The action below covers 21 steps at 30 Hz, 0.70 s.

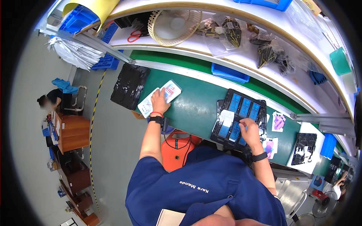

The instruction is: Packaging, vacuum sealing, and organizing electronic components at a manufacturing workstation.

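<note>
My left hand lies with spread fingers on two white, rounded flat packs side by side. The right one of these packs bears a red and blue print; the left one is mostly white. Over a black tray my right hand is closed, thumb and index finger together; what they hold, if anything, is too small to make out. Several blue rectangular panels sit in the tray's compartments. A white sheet lies across part of the tray, left of my right hand.
Black trays lie at the bench's left end; another tray is at the right. Printed cards lie beside the middle tray. Above, a shelf holds a round basket, red scissors and bagged parts. An orange stool stands below.
</note>
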### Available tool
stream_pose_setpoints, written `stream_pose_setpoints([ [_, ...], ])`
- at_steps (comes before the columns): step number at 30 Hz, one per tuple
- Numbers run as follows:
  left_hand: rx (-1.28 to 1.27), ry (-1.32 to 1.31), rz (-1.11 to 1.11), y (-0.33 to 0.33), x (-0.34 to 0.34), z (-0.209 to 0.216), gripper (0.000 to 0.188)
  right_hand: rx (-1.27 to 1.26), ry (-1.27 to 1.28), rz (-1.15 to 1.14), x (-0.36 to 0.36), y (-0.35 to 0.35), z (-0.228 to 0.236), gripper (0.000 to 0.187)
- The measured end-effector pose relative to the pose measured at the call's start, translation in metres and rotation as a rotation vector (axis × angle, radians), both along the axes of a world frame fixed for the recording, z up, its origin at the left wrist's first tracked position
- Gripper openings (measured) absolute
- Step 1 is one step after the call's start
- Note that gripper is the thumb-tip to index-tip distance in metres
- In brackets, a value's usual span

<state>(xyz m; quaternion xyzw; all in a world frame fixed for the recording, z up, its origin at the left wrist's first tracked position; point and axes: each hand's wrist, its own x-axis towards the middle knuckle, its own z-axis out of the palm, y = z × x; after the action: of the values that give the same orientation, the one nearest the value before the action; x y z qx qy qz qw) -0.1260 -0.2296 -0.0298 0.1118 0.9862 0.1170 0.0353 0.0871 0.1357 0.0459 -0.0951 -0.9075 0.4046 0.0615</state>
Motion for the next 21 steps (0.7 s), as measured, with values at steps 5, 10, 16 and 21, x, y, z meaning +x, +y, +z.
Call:
stream_pose_setpoints([
  [5, 0.134, -0.055, 0.095, -0.005, 0.01, 0.009, 0.073, -0.086, -0.056, 0.028, -0.016, -0.024, 0.006, 0.009],
  [10, 1.647, -1.057, 0.365, -0.005, 0.049, 0.017, 0.069, -0.166, 0.042, 0.171, -0.048, -0.049, 0.02, 0.01],
  [16, 2.117, -1.456, 0.144, 0.077, 0.111, 0.057, 0.083, -0.068, 0.28, 0.294, -0.076, -0.081, 0.047, 0.03],
  [21, 2.032, -1.585, 0.141, 0.097, 0.122, 0.058, 0.081, 0.013, 0.234, 0.278, -0.078, -0.078, 0.046, 0.036],
])
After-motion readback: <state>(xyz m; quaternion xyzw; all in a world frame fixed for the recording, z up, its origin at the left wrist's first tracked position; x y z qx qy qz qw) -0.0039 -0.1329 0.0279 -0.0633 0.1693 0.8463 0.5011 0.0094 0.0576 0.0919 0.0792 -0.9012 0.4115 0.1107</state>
